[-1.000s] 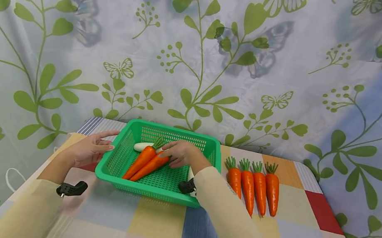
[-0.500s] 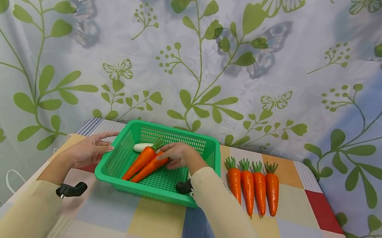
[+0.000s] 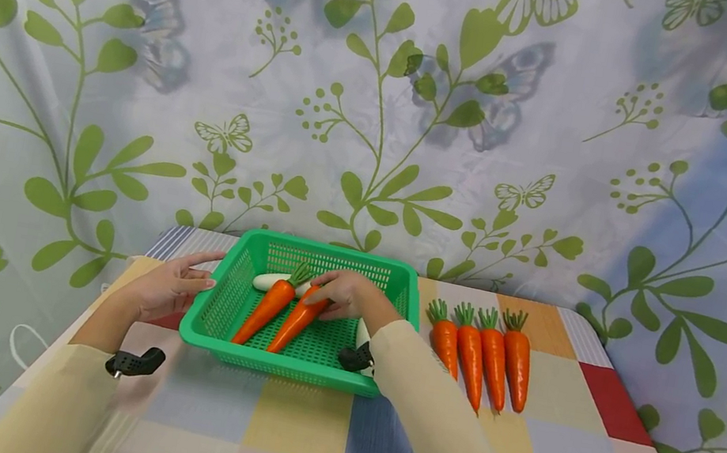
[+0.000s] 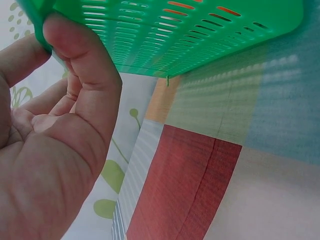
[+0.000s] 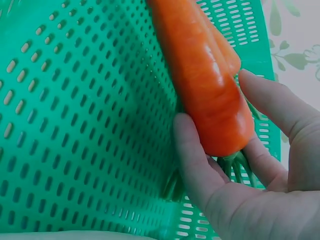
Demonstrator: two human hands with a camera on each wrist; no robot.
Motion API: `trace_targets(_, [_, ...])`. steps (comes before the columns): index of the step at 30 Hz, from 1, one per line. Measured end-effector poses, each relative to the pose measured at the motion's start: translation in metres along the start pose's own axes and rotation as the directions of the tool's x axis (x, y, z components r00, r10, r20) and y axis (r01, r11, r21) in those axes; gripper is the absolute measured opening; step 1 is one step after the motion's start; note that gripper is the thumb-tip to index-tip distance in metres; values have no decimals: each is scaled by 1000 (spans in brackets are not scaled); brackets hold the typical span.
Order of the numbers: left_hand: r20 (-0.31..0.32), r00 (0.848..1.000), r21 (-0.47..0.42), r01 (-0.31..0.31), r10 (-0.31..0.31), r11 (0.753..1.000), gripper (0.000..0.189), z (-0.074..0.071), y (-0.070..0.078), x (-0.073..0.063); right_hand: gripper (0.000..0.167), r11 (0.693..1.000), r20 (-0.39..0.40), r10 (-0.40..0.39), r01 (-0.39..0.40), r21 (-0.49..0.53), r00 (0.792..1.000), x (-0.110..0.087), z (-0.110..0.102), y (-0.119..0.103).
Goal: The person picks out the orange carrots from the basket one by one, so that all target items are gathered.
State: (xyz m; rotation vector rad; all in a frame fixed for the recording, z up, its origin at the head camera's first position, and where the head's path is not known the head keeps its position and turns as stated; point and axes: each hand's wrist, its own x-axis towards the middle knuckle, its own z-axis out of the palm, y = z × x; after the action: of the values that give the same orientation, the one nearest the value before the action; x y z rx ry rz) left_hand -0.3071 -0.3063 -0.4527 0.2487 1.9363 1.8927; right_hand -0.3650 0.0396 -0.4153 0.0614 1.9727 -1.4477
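My right hand (image 3: 348, 294) reaches into the green plastic basket (image 3: 282, 365). It grips an orange carrot (image 3: 300, 324) near its thick leafy end, thumb on one side and fingers on the other (image 5: 205, 85). Another carrot (image 3: 266, 310) lies to its left, green top toward the back. Behind them lies a white radish (image 3: 266, 281), partly covered. A second white piece (image 3: 362, 334) shows beside my right wrist, its kind hard to tell. At the basket's left rim, my left hand (image 3: 169, 286) holds the edge between thumb and fingers.
Several carrots (image 3: 485, 359) lie side by side on the checked tablecloth (image 3: 301, 424), right of the basket, with their tops toward the back. A patterned curtain (image 3: 384, 102) hangs behind the table. A white cable (image 3: 19, 341) loops at the left edge.
The gripped carrot has swung its tip to the right, away from the other carrot, and a gap now shows between them. My left hand stays at the rim.
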Motion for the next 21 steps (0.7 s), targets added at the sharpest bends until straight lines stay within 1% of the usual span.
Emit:
trace_targets(2, [-8, 1000, -4, 5, -5, 1000, 75, 0, -1, 1, 56, 1000, -2, -11, 11, 14, 1000, -3, -1, 0])
trace_targets(10, [-6, 1000, 6, 9, -9, 1000, 75, 2, 2, -1, 61, 998, 16, -33, 32, 54, 999, -9, -10, 0])
trace_targets(16, [12, 1000, 0, 0, 0, 1000, 75, 3, 3, -3, 65, 995, 30, -61, 59, 84, 998, -18, -17, -2])
trace_targets(18, [18, 1000, 0, -4, 4, 1000, 76, 3, 3, -3, 65, 994, 29, -74, 71, 86, 997, -21, -21, -2])
trace_targets(21, [12, 1000, 1, -4, 3, 1000, 75, 3, 2, -3, 60, 991, 26, -95, 93, 92, 995, -25, -26, -2])
